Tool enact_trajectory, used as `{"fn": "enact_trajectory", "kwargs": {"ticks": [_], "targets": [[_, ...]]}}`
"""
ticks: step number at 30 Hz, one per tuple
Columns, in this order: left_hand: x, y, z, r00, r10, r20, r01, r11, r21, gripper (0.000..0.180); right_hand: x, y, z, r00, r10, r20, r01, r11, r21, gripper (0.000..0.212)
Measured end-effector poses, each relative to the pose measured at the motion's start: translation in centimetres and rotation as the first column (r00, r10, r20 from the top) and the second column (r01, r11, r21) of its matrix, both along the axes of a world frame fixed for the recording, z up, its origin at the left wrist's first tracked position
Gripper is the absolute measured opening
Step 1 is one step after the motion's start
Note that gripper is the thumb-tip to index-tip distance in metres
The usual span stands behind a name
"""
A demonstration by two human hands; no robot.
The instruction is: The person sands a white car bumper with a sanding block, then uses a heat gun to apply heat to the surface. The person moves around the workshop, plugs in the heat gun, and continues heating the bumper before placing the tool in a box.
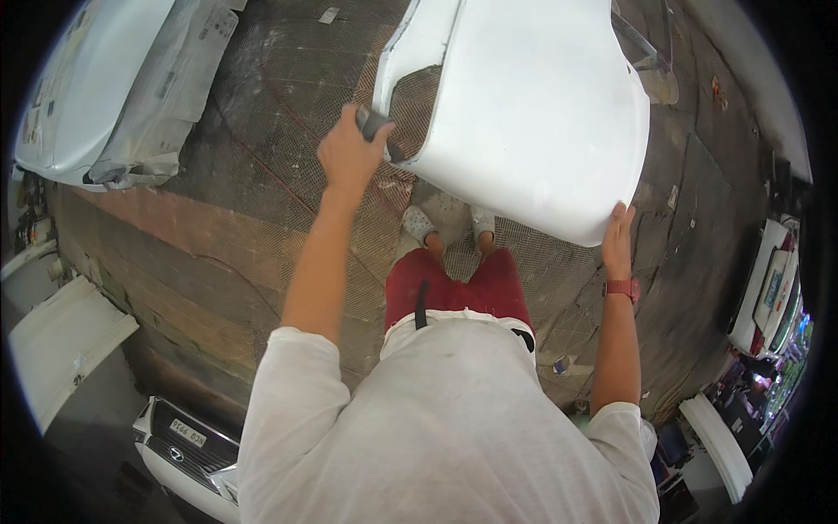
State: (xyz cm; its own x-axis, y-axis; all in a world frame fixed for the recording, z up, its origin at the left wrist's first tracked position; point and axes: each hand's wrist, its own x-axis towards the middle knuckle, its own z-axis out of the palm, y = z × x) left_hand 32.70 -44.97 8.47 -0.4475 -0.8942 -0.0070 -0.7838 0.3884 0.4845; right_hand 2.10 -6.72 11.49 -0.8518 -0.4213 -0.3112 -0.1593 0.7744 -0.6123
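Observation:
A large white car body panel (532,105) is raised in front of me, its smooth face up. At its left is a cut-out opening (415,109). My left hand (349,153) is closed on a dark grey sanding block (374,123), which is against the narrow edge beside that opening. At the panel's near right corner my right hand (618,240) grips the edge, fingers pointing away from me and the thumb mostly hidden. A red watch (621,289) is on my right wrist.
Metal stand legs (650,57) show beyond the panel's right side. Another white car part (87,96) with masking sheets is at the far left. A pale panel (65,345) and a white car front (188,454) are at the lower left. A white vehicle (766,288) stands right.

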Motion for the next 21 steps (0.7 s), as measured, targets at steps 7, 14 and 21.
{"fn": "enact_trajectory", "kwargs": {"ticks": [7, 14, 21], "targets": [[4.1, 6.0, -9.5, 0.978, 0.189, -0.085, -0.191, 0.981, -0.012, 0.048, -0.6, -0.9, 1.5, 1.0, 0.02, 0.024, -0.021, 0.998, 0.062, 0.087], [3.0, 3.5, -7.0, 0.993, 0.015, -0.117, -0.033, 0.988, -0.15, 0.043, -1.3, 0.7, -1.0, 0.997, 0.015, -0.069, -0.012, 0.999, 0.035, 0.086], [-1.4, -2.1, 1.3, 0.996, -0.091, -0.026, 0.084, 0.976, -0.203, 0.044, -0.2, -0.8, 1.0, 1.0, 0.0, -0.024, 0.001, 0.999, 0.041, 0.079]]}}
